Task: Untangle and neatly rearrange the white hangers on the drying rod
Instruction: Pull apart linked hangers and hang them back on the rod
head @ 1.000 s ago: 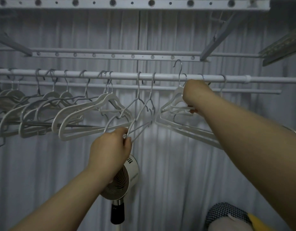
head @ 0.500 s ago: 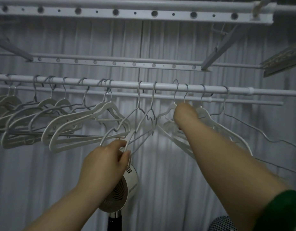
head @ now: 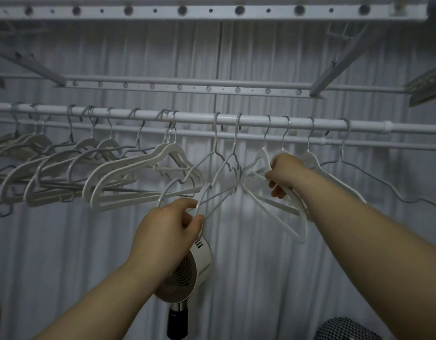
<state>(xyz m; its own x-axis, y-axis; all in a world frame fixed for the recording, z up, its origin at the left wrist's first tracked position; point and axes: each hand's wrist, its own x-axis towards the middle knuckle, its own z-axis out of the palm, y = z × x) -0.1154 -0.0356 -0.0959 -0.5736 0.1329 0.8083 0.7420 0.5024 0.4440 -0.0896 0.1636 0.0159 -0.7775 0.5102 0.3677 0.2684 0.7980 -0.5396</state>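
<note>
A white drying rod (head: 202, 118) runs across the view with several white hangers hooked on it. Two thin wire hangers (head: 224, 165) hang at the middle, and my left hand (head: 169, 228) is closed on their lower left ends below the rod. Just right of them, my right hand (head: 284, 174) grips a thick white plastic hanger (head: 280, 209) whose lower bar slopes down to the right. A bunch of thick white hangers (head: 138, 173) crowds the rod's left half, tilted and overlapping. One thin wire hanger (head: 374, 175) hangs at the far right.
A second thinner rod (head: 359, 143) runs just behind the first, and perforated rack bars (head: 187, 11) cross overhead. A small round fan (head: 185, 273) on a stand sits below my left hand, in front of pale curtains (head: 261, 266). A checked object (head: 344, 331) shows at the bottom right.
My right hand has lowered from the hook area on the rod and now grips a plastic hanger's body lower down. The lifted hook is back on the rod. My left hand keeps its hold.
</note>
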